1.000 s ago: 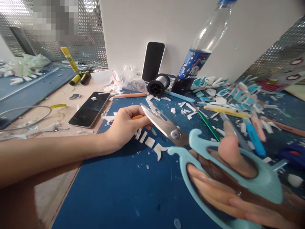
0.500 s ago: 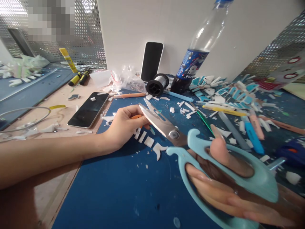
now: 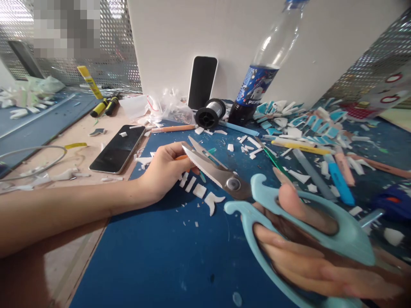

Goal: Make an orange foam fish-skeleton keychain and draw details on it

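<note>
My right hand (image 3: 298, 252) is wrapped through the light blue handles of a pair of scissors (image 3: 239, 184), thumb in the upper loop and fingers in the lower one. The metal blades, one with a serrated edge, are slightly parted and reach left to the fingers of my left hand (image 3: 167, 169). Those fingers pinch a small orange piece (image 3: 183, 158), mostly hidden behind the hand and blade. Below the blades, several white foam-like scraps (image 3: 199, 191) lie on the blue mat (image 3: 154, 261), one of them forked like a tail.
Behind stand a Pepsi bottle (image 3: 253, 90), a wire spool (image 3: 210, 114) and an upright phone (image 3: 203, 81). Another phone (image 3: 117, 149) lies flat at left. Markers (image 3: 340, 182), blue-white scraps (image 3: 321, 124) and a dark blue tool (image 3: 393, 205) cover the right side.
The scissors have shifted slightly left, their tips further over my left fingers, and the blades look a little wider apart. The whole view has moved slightly; my left hand keeps its pinch.
</note>
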Demonstrator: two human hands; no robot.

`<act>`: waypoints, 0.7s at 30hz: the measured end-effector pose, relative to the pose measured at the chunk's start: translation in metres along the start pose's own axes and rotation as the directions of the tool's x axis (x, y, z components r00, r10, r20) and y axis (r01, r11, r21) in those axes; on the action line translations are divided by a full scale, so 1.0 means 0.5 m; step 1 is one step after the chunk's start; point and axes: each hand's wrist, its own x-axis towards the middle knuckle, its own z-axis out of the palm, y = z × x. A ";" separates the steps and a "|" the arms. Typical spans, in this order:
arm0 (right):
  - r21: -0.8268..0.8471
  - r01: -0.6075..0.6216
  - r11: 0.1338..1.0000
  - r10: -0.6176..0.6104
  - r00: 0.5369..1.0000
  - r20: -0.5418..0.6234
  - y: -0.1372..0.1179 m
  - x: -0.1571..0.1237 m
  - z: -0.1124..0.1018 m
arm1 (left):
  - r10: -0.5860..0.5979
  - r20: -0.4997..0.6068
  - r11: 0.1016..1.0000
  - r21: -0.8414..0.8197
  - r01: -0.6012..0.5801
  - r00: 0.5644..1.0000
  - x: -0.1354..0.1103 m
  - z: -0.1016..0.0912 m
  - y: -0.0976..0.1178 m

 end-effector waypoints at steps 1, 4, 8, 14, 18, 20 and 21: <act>0.044 0.047 0.998 -0.047 0.999 0.003 0.003 -0.002 -0.002 | -0.004 0.002 1.000 -0.005 0.004 1.000 0.000 0.000 0.000; 0.112 0.043 0.993 -0.047 0.998 0.030 0.010 -0.004 -0.013 | -0.010 0.001 1.000 -0.024 0.010 1.000 0.001 0.002 0.000; 0.121 0.011 0.993 -0.022 0.996 0.085 0.012 -0.004 -0.025 | -0.007 0.014 0.999 -0.053 0.008 1.000 0.001 0.004 0.001; 0.178 0.049 0.983 -0.063 0.995 0.075 0.014 -0.001 -0.023 | -0.009 0.029 0.998 -0.060 0.011 1.000 -0.001 0.003 0.002; 0.194 0.088 0.977 -0.114 0.986 0.124 0.018 0.003 -0.015 | -0.015 0.016 0.998 -0.059 0.016 1.000 -0.001 0.002 0.000; 0.193 0.111 0.975 -0.136 0.983 0.124 0.025 0.001 -0.016 | -0.033 -0.003 0.998 -0.057 0.033 0.999 -0.001 0.003 0.001; 0.191 0.129 0.973 -0.158 0.977 0.141 0.029 -0.001 -0.018 | -0.042 -0.013 0.998 -0.056 0.041 0.999 0.000 0.004 0.001</act>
